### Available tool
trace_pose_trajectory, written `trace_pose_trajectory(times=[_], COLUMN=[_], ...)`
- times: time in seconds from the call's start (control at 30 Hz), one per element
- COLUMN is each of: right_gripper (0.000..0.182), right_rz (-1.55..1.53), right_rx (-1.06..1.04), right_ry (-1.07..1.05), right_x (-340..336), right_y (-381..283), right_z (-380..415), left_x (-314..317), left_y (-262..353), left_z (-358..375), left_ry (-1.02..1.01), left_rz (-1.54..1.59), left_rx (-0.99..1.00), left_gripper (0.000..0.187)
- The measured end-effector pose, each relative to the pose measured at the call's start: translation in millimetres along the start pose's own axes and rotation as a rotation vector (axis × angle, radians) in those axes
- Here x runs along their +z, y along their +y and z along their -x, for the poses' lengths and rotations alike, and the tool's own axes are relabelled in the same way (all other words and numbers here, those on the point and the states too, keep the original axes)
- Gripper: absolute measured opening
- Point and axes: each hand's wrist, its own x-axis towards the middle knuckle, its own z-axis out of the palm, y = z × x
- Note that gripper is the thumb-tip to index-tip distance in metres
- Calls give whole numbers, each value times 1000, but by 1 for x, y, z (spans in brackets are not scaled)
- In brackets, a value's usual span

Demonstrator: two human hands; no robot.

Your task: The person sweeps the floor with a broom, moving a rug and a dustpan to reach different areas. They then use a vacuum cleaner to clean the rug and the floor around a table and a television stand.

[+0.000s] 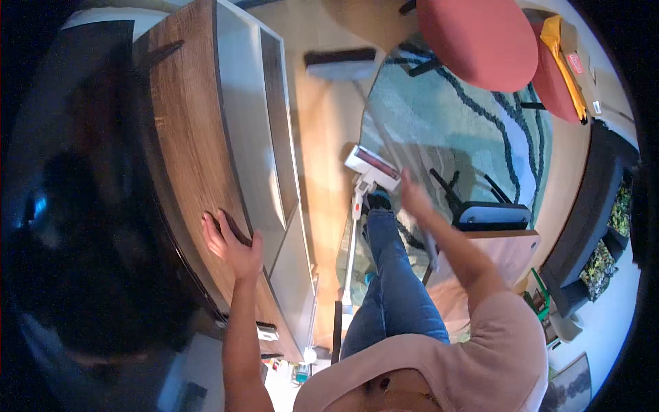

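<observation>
My left hand (235, 250) rests on the wood-grain top of a long cabinet (189, 123), near its edge, fingers flat and thumb apart, with a dark patch beside the fingers. Out in front, my right hand (415, 196), smeared by motion, is closed around the thin grey handle of a broom. The broom head (341, 65), white with dark bristles, lies over the wooden floor beyond the rug. Between the cabinet and my legs is a white stick vacuum cleaner (352, 250); its floor head, with a reddish roller, overlaps the rug's edge close to my foot.
A green patterned rug (419, 110) covers much of the floor. Red round-seated chairs (480, 41) stand at the far right, near a yellow item (563, 65). A wooden table (501, 254) and a dark-legged chair (491, 215) are at my right, a dark sofa (583, 213) beyond.
</observation>
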Motion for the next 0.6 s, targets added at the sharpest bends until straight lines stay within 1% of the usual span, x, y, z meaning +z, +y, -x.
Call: trace_pose_trajectory(times=[0.03,0.07,0.13,0.23,0.27,0.37,0.43,0.47,0.5,0.53,0.57,0.6], right_gripper=[66,67,68,68,70,74,76,75,74,67,60,55], right_rz=[58,77,64,136,164,227,307,227,272,255,202,162], right_rx=[22,12,42,-99,-140,-122,-211,-289,-312,-228,-379,-365], right_ry=[-66,-66,-268,-423,-411,-471,-302,-116,-94,-136,50,96], right_x=[21,45,38,24,17,-20,-46,-51,-46,-51,-39,-27], right_y=[-1,2,-13,-3,4,13,18,21,27,13,12,-1], right_z=[40,81,141,172,174,171,138,113,75,36,0,-40], left_x=[1,1,0,-1,-1,-1,-1,0,2,3,3,4], left_y=[0,0,1,4,5,6,5,6,6,6,7,7], left_z=[0,0,0,2,3,3,6,7,6,6,7,8], left_ry=[6,13,20,27,30,30,28,36,44,47,48,47], left_rz=[-5,-9,-19,-26,-25,-26,-28,-25,-22,-31,-43,-57], left_rx=[2,9,15,12,14,12,7,11,14,21,23,24], left_gripper=[84,84,84,85,85,85,84,84,84,84,84,84])
